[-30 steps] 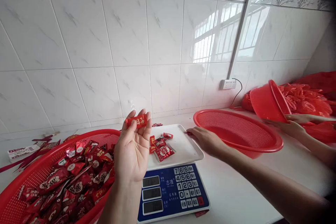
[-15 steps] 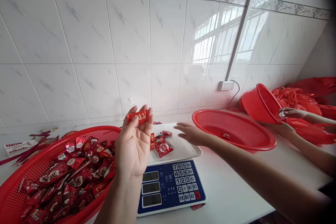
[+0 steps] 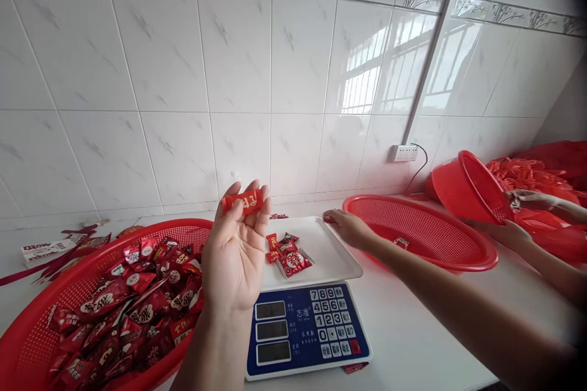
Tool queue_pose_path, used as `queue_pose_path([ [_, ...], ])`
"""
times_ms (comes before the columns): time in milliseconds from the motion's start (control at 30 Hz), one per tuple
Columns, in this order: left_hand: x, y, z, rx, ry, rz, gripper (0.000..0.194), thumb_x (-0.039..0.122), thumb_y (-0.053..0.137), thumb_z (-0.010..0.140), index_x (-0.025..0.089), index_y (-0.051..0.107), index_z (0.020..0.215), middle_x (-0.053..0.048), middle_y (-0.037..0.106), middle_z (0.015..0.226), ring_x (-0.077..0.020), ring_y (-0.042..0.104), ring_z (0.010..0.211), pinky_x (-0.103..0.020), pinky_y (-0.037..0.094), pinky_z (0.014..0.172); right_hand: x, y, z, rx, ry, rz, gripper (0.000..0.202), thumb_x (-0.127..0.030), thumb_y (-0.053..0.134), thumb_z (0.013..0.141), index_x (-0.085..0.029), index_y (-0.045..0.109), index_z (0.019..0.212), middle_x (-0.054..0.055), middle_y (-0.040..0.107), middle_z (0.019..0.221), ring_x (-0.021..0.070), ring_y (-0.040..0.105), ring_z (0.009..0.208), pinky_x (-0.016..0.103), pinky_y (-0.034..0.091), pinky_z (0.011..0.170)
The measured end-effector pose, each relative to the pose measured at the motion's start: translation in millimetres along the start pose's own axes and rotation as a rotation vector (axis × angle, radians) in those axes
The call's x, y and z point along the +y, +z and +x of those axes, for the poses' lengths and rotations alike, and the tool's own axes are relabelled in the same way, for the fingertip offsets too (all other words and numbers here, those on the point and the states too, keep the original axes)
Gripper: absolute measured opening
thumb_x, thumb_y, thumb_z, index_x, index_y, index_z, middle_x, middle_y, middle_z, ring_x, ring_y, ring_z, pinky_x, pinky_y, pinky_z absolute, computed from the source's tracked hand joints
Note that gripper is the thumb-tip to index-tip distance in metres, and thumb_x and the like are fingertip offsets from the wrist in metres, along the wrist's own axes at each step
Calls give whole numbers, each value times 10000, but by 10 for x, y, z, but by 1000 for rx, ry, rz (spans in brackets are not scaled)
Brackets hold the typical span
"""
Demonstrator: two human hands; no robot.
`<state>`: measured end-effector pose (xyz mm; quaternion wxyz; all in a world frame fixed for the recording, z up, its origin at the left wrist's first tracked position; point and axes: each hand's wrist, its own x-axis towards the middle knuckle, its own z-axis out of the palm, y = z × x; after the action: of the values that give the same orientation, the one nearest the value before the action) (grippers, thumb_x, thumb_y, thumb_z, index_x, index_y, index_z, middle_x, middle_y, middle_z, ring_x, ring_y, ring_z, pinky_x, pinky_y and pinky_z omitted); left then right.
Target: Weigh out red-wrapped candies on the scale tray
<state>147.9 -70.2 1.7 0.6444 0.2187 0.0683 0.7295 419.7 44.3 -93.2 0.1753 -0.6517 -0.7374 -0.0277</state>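
My left hand is raised palm up over the near side of the scale, its fingers and thumb closed on a red wrapped candy with pale lettering. My right hand is over the right rim of the white scale tray, beside a wide red basket. Its fingers are curled, and whatever they hold is hidden. Several red-wrapped candies lie together on the left part of the tray. The scale's blue keypad panel faces me.
At left a red basket is heaped with wrapped candies. The wide red basket on the right contains a small wrapped piece. Another person's hands hold a tilted red basket beside red plastic bags.
My right hand has drawn right from above the candies to the tray's edge, its fingers curling. One small red piece no longer shows on the tray. My left hand keeps its candy.
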Motion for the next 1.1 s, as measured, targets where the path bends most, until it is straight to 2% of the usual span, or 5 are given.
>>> queue_pose_path([
  [167, 8, -6, -12, -14, 3, -7, 192, 50, 463, 877, 134, 622, 946, -107, 695, 1004, -224, 655, 1050, -284, 572, 862, 589, -335, -77, 58, 228, -114, 397, -242, 357, 908, -147, 566, 1232, 180, 617, 1209, 330, 583, 1095, 457, 504, 810],
  [267, -4, -2, -23, -27, -4, -9, 190, 52, 463, 878, 135, 618, 952, -109, 694, 997, -224, 657, 1044, -290, 572, 863, 634, -299, -82, 7, 178, -137, 421, -226, 433, 869, -142, 561, 1261, 183, 564, 1297, 356, 487, 1226, 531, 434, 940],
  [533, -45, 17, -34, -9, -10, 16, 179, 55, 476, 873, 127, 619, 954, -115, 689, 1006, -228, 653, 1052, -298, 565, 879, -434, 127, 100, -270, -423, 30, 544, -173, 495, 853, -357, 457, 1363, -57, 441, 1448, 149, 330, 1365, 339, 299, 1117],
  [700, -61, 11, -28, -13, -11, 52, 187, 69, 496, 859, 141, 627, 972, -106, 688, 1021, -221, 642, 1072, -333, 538, 932, -679, 247, 182, -301, -454, 41, 531, -160, 474, 857, -336, 470, 1358, 21, 556, 1343, 207, 496, 1241, 360, 414, 1003],
  [1100, -80, 24, -58, -34, -34, 52, 174, 80, 514, 856, 143, 613, 985, -106, 690, 1011, -219, 659, 1038, -306, 551, 899, 577, -344, -166, -24, 115, -178, 433, -162, 313, 907, -174, 517, 1289, 173, 610, 1232, 331, 591, 1083, 434, 512, 734],
])
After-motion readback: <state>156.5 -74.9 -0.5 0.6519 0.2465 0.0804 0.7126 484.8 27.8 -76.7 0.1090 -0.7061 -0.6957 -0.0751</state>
